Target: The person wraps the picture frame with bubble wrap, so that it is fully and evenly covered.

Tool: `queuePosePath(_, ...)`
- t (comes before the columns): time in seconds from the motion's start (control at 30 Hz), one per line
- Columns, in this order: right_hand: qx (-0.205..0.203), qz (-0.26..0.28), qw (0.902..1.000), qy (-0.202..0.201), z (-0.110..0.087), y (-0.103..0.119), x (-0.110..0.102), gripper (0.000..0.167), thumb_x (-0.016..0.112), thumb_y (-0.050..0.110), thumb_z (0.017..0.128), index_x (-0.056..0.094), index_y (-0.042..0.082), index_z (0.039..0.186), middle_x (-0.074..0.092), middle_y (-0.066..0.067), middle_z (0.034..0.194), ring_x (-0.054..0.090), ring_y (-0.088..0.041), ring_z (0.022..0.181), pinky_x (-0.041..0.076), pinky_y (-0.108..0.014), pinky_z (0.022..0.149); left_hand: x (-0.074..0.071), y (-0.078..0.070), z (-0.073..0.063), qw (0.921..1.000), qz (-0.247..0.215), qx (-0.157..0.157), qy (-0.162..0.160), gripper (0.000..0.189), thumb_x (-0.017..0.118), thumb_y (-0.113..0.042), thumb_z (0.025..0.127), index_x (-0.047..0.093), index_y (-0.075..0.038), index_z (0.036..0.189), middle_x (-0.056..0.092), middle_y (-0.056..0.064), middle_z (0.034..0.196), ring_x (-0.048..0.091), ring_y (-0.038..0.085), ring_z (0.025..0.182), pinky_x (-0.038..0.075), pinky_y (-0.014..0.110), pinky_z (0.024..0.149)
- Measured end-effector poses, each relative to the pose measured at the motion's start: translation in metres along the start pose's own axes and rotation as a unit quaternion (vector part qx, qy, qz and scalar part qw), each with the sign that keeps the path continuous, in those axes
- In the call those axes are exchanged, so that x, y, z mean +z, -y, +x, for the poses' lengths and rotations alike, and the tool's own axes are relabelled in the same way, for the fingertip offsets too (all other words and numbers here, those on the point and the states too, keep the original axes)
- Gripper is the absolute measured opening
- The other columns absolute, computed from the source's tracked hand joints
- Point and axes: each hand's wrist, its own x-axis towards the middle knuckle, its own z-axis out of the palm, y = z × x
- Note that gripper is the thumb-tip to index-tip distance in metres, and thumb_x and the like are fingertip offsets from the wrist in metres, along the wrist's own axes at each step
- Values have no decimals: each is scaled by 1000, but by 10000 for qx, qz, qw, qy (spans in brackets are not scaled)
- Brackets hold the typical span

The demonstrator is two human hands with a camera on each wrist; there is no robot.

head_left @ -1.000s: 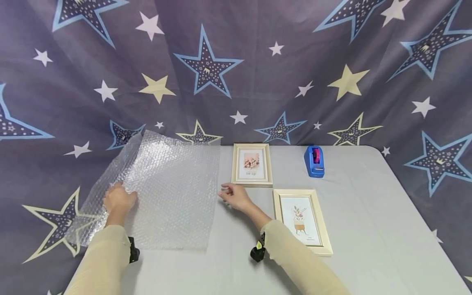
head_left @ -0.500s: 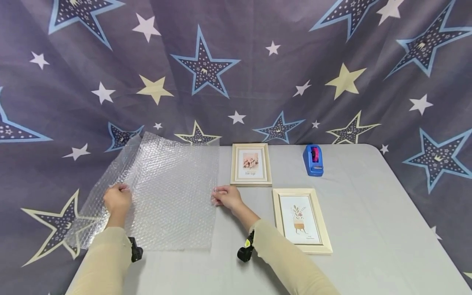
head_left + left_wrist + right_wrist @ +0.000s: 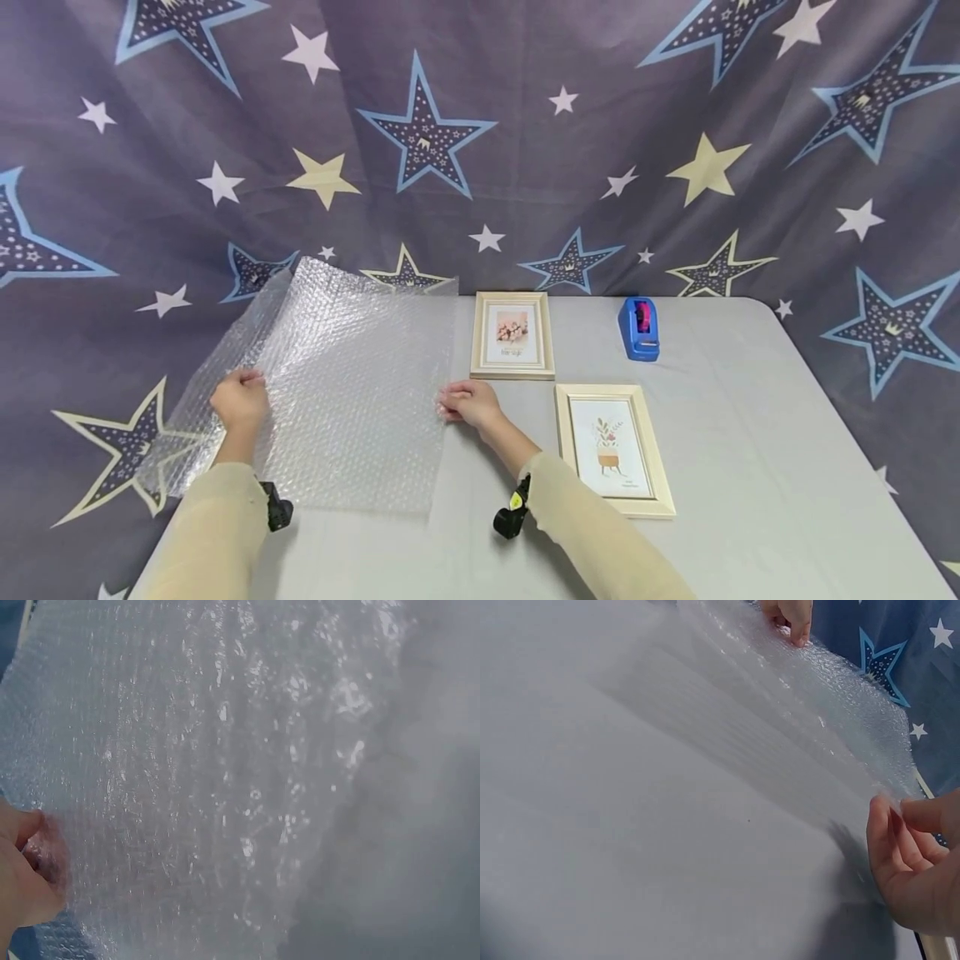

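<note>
A clear sheet of bubble wrap (image 3: 360, 392) spans the left part of the table in the head view. My left hand (image 3: 240, 400) pinches it toward its left side; in the left wrist view the fingers (image 3: 34, 855) show through the film. My right hand (image 3: 471, 404) pinches the sheet's right edge between thumb and fingertips, as the right wrist view shows with the hand (image 3: 915, 859) at the film's edge. The sheet is lifted there, and its shadow falls on the table below.
Right of the sheet lies a cream picture frame (image 3: 512, 371) with a flower print. A second picture frame (image 3: 652, 442) lies nearer, by my right forearm. A blue tape dispenser (image 3: 639, 342) stands at the back of the table (image 3: 750, 467). Behind hangs a star-patterned curtain (image 3: 517, 167).
My right hand has closed on the bubble wrap's right edge, where it was just beside it. The left fingers have curled in on the sheet. The frames and dispenser stay put.
</note>
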Motion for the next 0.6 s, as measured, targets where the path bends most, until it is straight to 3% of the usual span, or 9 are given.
queuePosePath(0.2,133,226,9996,101,-9,-2,-8,28,63,-3,87,61,-11,114,74,-18,95,64,-4,59,62,-23,66,-2,-11,-2,9993,-242,257,-153,25,49,-9,95,65,3,109,66,27,106,60,39,93,46,48,89)
queuePosePath(0.3,195,349,9989,259,-15,-1,-11,28,61,-3,88,60,-12,115,72,-11,85,65,-5,61,62,-25,69,-4,-19,1,9990,-253,368,-13,24,52,-11,95,66,1,110,67,25,104,60,22,77,49,35,77)
queuePosePath(0.43,330,515,9967,524,-24,-2,-16,25,58,-5,88,58,-14,112,65,-2,74,65,-6,62,62,-24,69,-4,-35,5,9975,-219,654,136,23,54,-10,94,66,1,110,69,23,105,54,10,72,42,21,68)
queuePosePath(0.6,604,514,9933,843,-40,-5,-10,16,57,-8,87,56,-12,103,63,-1,69,64,-7,61,62,-22,67,-6,-50,8,9937,-153,1092,223,25,54,-11,95,66,2,112,69,24,108,62,31,92,49,35,80)
